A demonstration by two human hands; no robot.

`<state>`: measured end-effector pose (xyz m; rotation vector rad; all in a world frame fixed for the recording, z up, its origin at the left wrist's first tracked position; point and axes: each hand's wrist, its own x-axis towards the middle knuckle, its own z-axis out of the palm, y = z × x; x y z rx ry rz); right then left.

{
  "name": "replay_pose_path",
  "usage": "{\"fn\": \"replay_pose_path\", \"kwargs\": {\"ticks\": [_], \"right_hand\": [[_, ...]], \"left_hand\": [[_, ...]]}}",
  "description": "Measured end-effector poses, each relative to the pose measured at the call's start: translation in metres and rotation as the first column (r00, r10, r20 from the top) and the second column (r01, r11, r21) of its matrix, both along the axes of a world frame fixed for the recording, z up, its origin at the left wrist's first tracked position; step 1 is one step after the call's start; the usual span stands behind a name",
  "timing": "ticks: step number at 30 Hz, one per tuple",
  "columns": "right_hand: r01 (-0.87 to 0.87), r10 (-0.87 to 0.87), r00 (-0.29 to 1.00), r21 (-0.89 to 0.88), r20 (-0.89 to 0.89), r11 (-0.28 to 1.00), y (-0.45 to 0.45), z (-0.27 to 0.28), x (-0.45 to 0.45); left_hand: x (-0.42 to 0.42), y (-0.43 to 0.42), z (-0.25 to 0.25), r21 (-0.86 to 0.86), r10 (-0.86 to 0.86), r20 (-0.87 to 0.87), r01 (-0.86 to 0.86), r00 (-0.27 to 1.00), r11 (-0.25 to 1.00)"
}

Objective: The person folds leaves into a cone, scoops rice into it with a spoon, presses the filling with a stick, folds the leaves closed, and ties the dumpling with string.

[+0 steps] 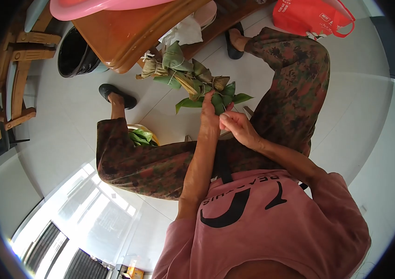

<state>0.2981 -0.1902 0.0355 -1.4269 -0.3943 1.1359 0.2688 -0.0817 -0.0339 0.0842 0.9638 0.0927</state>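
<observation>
Head view: the left hand (208,113) grips a green leaf-wrapped zongzi (218,103) between the person's knees; the right hand (238,127), fingers pinched, clasps pale string (224,107) right beside it. Just beyond, tied zongzi (175,59) cluster near the wooden table (118,35).

Ahead of you stands a glossy brown wooden table (123,37), your landmark here, with a pink plastic basin (102,8) on its top. Just left of the table you have a black bin (70,55), and farther left a wooden furniture frame (33,54). A white plastic bag (187,31) sits beside the table's right edge. Well to the right of the table, you can see a red bag (311,17) with white lettering and a loop handle. Pale floor tiles (67,130) surround the table; well below it in your view, they mirror bright window light near dark slatted panels (86,266).
</observation>
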Motion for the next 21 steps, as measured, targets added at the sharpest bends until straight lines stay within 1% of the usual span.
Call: {"fn": "replay_pose_path", "kwargs": {"ticks": [1,2,4,5,8,12,14,17,20,21], "right_hand": [[0.051,-0.051,0.999,-0.021,-0.011,0.998,0.0,0.0,0.001],[0.117,-0.115,0.989,0.022,-0.096,0.993,-0.004,-0.003,0.003],[0.252,-0.22,0.938,0.09,-0.268,0.964,-0.011,-0.01,0.01],[0.24,-0.2,0.931,0.101,-0.306,0.965,-0.013,-0.01,0.012],[0.293,-0.212,0.858,0.108,-0.468,0.95,-0.014,-0.003,0.009],[0.263,-0.171,0.867,0.138,-0.467,0.955,-0.01,0.005,0.001],[0.254,-0.153,0.863,0.153,-0.482,0.955,-0.007,0.008,-0.004],[0.24,-0.165,0.886,0.124,-0.433,0.963,-0.009,0.013,-0.012],[0.2,-0.15,0.92,0.103,-0.362,0.974,-0.012,0.015,-0.012],[0.184,-0.144,0.93,0.091,-0.338,0.979,-0.012,0.015,-0.011]], "left_hand": [[0.001,-0.001,0.005,0.042,-0.015,0.028,0.014,0.999,0.999],[-0.003,-0.003,0.009,0.011,0.031,0.156,-0.033,0.987,0.999],[-0.016,-0.002,0.025,-0.074,0.138,0.396,-0.118,0.908,0.99],[-0.023,-0.003,0.03,-0.041,0.091,0.439,-0.081,0.894,0.996],[-0.035,-0.015,0.031,0.117,0.024,0.312,-0.064,0.95,0.991],[-0.031,-0.022,0.031,0.198,-0.044,0.215,0.001,0.976,0.98],[-0.027,-0.019,0.045,0.207,-0.05,0.146,0.019,0.988,0.978],[-0.027,-0.021,0.036,0.228,-0.055,-0.031,0.061,0.998,0.972],[-0.021,-0.025,0.026,0.276,-0.013,-0.041,0.023,0.999,0.961],[-0.02,-0.024,0.024,0.259,-0.008,-0.038,0.017,0.999,0.966]]}}
